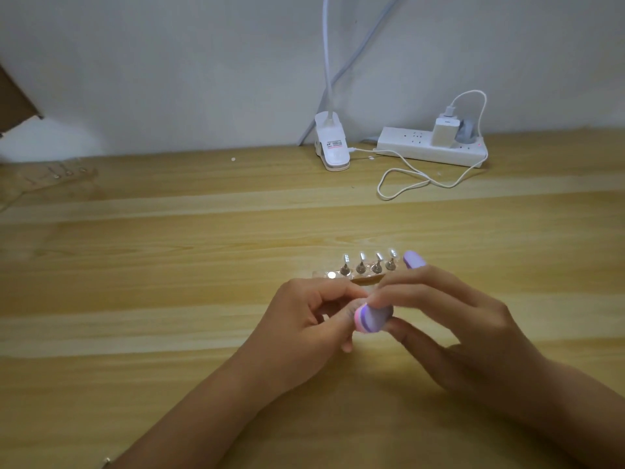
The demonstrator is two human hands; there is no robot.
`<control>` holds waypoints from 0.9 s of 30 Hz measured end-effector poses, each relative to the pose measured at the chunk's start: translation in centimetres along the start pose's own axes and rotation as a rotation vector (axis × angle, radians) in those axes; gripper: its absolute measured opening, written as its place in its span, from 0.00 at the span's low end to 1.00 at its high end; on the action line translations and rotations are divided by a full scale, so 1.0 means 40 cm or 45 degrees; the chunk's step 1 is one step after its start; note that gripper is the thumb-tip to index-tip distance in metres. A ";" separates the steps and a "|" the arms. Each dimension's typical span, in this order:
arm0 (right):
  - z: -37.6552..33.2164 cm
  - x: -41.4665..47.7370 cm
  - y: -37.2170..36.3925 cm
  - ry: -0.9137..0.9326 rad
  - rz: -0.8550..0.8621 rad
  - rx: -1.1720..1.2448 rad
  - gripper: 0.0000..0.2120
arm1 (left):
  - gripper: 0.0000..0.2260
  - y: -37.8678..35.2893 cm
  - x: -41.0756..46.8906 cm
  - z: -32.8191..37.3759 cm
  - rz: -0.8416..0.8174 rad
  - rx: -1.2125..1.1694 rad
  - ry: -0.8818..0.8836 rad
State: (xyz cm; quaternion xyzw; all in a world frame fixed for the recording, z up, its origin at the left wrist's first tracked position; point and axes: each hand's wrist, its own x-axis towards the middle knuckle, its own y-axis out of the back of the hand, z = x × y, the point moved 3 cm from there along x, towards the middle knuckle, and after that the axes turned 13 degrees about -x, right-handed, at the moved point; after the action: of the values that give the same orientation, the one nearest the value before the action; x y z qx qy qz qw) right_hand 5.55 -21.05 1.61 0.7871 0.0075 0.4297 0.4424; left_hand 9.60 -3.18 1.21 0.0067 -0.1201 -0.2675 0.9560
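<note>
We are curling our right hand [449, 330] round the tool [373, 319], while our left hand [304, 330] is pinching its pink end.

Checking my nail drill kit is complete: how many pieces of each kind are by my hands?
Silver metal drill bits standing upright: 4
Clear plastic bit holder: 1
Purple plastic drill body with a pink band: 1
Loose purple plastic cap: 1
Total: 7

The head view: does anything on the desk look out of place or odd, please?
The purple cap lies loose on the desk beside the bit holder, off the purple tool that the left hand and right hand grip. The holder's leftmost place shows only a shiny spot, seemingly without a bit.
</note>
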 end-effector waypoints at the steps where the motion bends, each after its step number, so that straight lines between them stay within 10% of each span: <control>1: 0.013 0.002 0.004 -0.018 -0.008 -0.019 0.06 | 0.06 -0.001 0.001 0.002 0.020 0.030 -0.023; 14: 0.060 0.017 0.028 -0.233 0.073 -0.120 0.07 | 0.04 0.015 0.007 0.018 0.084 0.153 -0.142; 27: -0.004 0.000 -0.003 0.038 0.048 -0.101 0.06 | 0.07 0.012 0.004 0.007 0.018 0.004 -0.062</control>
State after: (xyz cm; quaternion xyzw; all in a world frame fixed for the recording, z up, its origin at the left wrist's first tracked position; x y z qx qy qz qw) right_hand 5.47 -20.86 1.56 0.7624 -0.0179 0.4498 0.4649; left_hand 9.91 -2.83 1.55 0.0009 -0.1437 -0.2607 0.9547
